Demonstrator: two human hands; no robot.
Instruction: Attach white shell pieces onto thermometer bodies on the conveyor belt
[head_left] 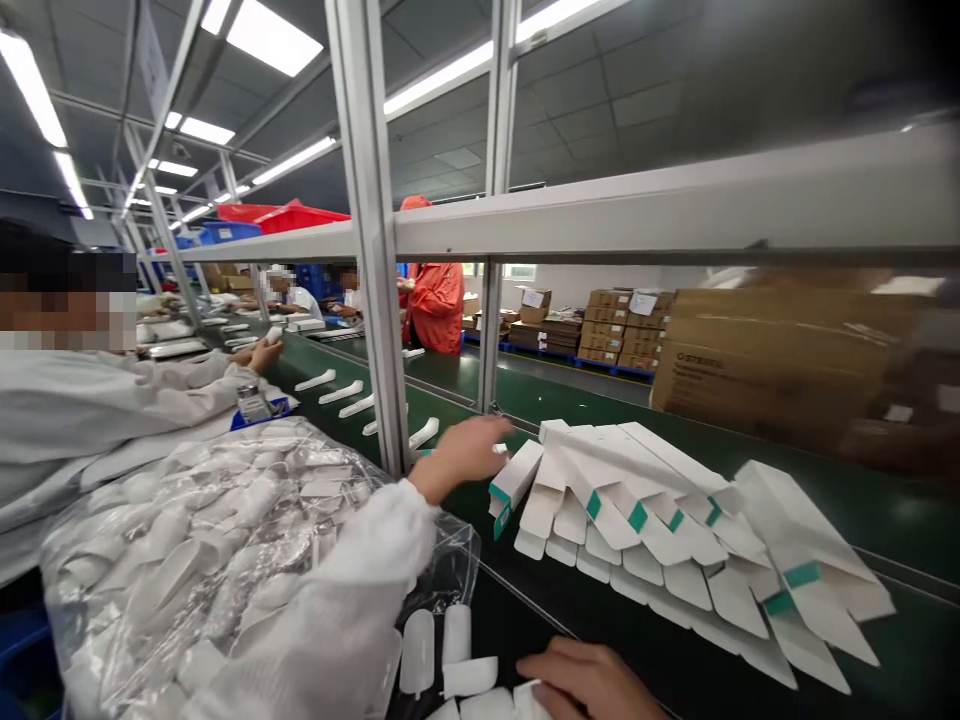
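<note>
My left hand [469, 450] reaches over the green conveyor belt, beside the end of a row of white cartons [600, 490] with green edges. Its fingers are blurred; a small white bit shows by the fingertips, and I cannot make out whether it is held. At the bottom, my right hand [592, 680] has its fingers apart, resting at loose white plastic pieces [470, 677]. A clear bag of white plastic parts [202, 540] lies under my left forearm. Slim white handle-shaped parts [356, 402] lie spaced along the belt [547, 395].
A metal post [371, 240] stands close to my left hand, under a long shelf [637, 215]. On the left, a person in white [112, 410] works near a small blue tray [261, 408]. Across the belt are a person in red [439, 305] and a large cardboard box [780, 360].
</note>
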